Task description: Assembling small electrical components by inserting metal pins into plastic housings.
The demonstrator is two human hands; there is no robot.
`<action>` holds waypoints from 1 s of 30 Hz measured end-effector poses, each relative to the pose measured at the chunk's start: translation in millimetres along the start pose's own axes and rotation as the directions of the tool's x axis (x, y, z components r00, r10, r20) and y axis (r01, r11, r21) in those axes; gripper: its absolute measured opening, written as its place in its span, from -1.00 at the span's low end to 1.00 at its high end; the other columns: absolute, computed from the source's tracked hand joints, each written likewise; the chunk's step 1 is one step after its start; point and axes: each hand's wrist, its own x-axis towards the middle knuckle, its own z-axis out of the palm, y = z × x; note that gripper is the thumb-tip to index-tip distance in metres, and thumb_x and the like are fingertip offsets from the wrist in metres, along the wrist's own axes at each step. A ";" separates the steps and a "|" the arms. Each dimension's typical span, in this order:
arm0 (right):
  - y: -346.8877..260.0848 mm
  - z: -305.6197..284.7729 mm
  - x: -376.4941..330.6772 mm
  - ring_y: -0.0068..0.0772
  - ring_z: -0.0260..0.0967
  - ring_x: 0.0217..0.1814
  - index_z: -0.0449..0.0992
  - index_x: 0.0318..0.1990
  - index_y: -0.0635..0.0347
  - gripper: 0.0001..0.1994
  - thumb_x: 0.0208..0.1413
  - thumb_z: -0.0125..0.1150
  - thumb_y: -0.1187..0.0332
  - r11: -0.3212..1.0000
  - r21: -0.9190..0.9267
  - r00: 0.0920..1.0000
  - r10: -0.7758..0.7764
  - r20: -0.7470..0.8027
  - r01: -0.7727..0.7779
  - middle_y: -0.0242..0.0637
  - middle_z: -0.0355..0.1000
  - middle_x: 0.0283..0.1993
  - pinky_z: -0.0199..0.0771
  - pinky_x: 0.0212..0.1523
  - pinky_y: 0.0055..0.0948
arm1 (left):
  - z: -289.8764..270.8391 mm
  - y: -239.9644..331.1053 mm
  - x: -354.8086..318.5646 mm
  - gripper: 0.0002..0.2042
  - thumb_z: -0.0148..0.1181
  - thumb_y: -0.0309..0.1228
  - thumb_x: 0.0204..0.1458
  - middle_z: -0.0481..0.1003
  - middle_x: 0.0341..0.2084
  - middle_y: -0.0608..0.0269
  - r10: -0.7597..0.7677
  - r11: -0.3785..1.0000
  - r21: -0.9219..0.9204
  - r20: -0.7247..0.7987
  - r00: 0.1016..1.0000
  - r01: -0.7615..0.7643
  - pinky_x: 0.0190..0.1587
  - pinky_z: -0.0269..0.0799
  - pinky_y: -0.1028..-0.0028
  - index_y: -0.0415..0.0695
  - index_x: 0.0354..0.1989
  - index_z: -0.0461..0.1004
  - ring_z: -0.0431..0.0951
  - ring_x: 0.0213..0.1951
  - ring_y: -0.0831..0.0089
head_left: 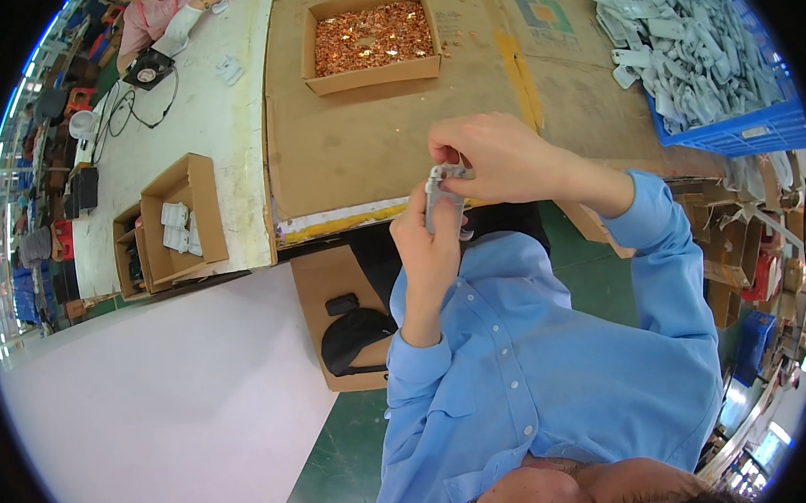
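Note:
A small pale grey plastic casing (441, 207) stands roughly upright just off the table's front edge. My left hand (427, 250) is closed round its lower part, with the thumb along its face. From the right, my right hand (500, 157) reaches over, its fingers bent and pinched together at the casing's upper end. Whatever those fingertips hold, if anything, is hidden or too small to make out. Farther back on the table is an open cardboard box (373, 77) filled with many small copper-coloured metal pieces (371, 39).
At the right, a blue crate (741, 131) is heaped with grey plastic casings (682, 46). On the white table at left are a cardboard box (205, 206) with white parts and a cabled black device (149, 69). A co-worker's gloved hand (178, 32) is beyond. Below lies a black cap (357, 339).

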 end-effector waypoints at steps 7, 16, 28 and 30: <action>-5.5 23.1 -19.6 -0.05 0.42 -0.35 0.37 -0.31 0.18 -0.83 0.04 0.20 0.34 0.988 0.149 0.977 0.002 -0.215 0.031 -0.20 0.43 -0.38 0.38 -0.41 -0.16 | 1.5 2.1 -0.7 -0.75 -0.01 -0.36 0.25 0.53 -0.52 0.28 -0.152 0.957 -0.259 -0.055 0.987 0.133 -0.51 0.41 0.62 -0.27 -0.10 0.49 0.52 -0.54 0.62; -3.7 21.6 -14.1 -0.07 0.40 -0.46 0.37 -0.39 0.23 -0.84 -0.01 0.20 0.36 0.922 0.377 0.983 0.139 -0.117 -0.086 -0.15 0.40 -0.51 0.35 -0.46 -0.21 | 1.7 5.7 -2.7 -0.76 -0.01 -0.35 0.26 0.54 -0.54 0.28 -0.116 0.983 -0.153 -0.075 0.990 0.103 -0.54 0.35 0.64 -0.25 -0.13 0.52 0.53 -0.54 0.61; -3.3 16.1 -12.5 -0.11 0.37 -0.51 0.34 -0.46 0.26 -0.81 -0.05 0.22 0.37 0.939 0.333 0.987 0.130 -0.092 -0.092 -0.14 0.39 -0.56 0.28 -0.49 -0.23 | 0.7 3.6 -0.7 -0.77 0.01 -0.38 0.24 0.55 -0.54 0.27 -0.075 0.991 -0.118 -0.065 0.995 0.067 -0.53 0.38 0.62 -0.27 -0.14 0.53 0.55 -0.54 0.59; -2.9 17.4 -11.9 -0.12 0.39 -0.49 0.35 -0.44 0.27 -0.82 -0.05 0.22 0.39 0.947 0.304 0.987 0.132 -0.089 -0.100 -0.13 0.40 -0.55 0.31 -0.48 -0.23 | 0.9 2.5 -0.9 -0.77 0.01 -0.39 0.23 0.55 -0.54 0.26 -0.079 0.990 -0.118 -0.067 0.995 0.071 -0.52 0.38 0.62 -0.27 -0.14 0.53 0.55 -0.54 0.59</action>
